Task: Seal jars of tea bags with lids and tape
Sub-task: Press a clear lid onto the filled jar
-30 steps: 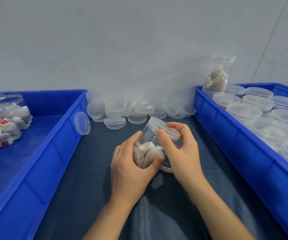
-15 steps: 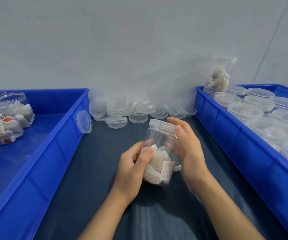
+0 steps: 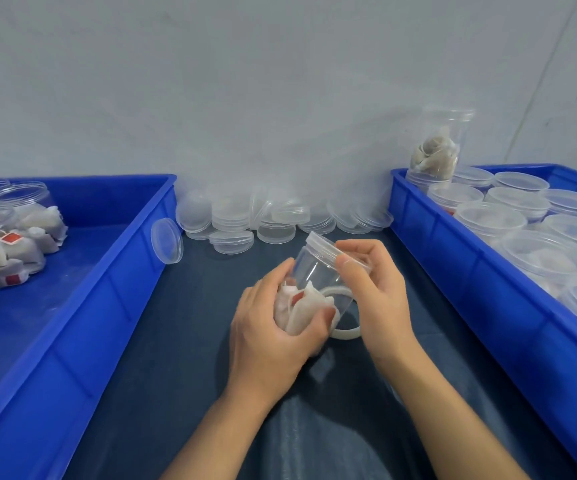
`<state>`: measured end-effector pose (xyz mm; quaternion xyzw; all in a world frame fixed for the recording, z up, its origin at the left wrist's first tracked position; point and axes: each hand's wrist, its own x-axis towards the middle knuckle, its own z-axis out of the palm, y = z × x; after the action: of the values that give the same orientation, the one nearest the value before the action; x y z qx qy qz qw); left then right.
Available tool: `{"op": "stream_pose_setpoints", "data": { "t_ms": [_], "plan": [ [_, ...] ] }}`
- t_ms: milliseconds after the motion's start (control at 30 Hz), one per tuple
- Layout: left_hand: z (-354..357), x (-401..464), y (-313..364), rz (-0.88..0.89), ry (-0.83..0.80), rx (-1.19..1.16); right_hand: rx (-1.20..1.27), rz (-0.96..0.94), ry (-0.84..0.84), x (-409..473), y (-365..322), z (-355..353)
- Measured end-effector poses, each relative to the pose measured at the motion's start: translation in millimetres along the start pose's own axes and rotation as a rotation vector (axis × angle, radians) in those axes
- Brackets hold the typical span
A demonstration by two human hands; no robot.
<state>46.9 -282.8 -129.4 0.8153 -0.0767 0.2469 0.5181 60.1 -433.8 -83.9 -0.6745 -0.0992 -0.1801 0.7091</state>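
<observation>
A clear plastic jar [image 3: 314, 275] with white tea bags [image 3: 297, 306] in its bottom is held tilted, top leaning away and to the right, above the dark mat. My left hand [image 3: 273, 330] wraps its lower part. My right hand [image 3: 377, 289] grips the clear lid [image 3: 328, 249] that sits on the jar's mouth, thumb on the rim. A roll of clear tape [image 3: 345, 332] lies on the mat under the jar, partly hidden by both hands.
A pile of spare clear lids [image 3: 273, 220] lies along the wall. The left blue bin [image 3: 72, 306] holds several lidless jars of tea bags. The right blue bin [image 3: 487, 306] holds several lidded jars, one stacked on top at its back corner.
The jar stood upright half a second ago; now it is tilted again, top pointing away and right. My right hand has moved from the jar's side up onto the lid.
</observation>
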Motion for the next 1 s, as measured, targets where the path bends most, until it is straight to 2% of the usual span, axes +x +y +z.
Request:
{"op": "stream_pose_setpoints", "data": {
  "t_ms": [167, 267, 400, 500, 633, 800, 900, 1000],
  "plan": [
    [3, 0, 3, 0.206, 0.158, 0.224, -0.137, 0.016, 0.067, -3, 3, 5],
    [2, -1, 2, 0.189, 0.171, 0.233, -0.158, 0.018, 0.041, -3, 4, 3],
    [-1, 0, 3, -0.081, -0.020, -0.204, 0.085, 0.093, 0.060, 2, 1, -3],
    [0, -1, 5, -0.142, -0.137, -0.417, 0.168, 0.152, 0.036, 4, 2, -7],
    [0, -1, 5, -0.176, -0.259, -0.568, 0.211, 0.171, -0.041, 4, 1, -5],
    [-4, 3, 5, -0.238, -0.287, -0.669, 0.199, 0.104, -0.067, 6, 2, -6],
    [-7, 5, 5, -0.360, -0.344, -0.783, 0.244, 0.070, -0.085, 7, 2, -7],
    [-14, 7, 10, -0.537, -0.509, -0.983, 0.365, 0.082, -0.119, 5, -1, -7]
  ]
}}
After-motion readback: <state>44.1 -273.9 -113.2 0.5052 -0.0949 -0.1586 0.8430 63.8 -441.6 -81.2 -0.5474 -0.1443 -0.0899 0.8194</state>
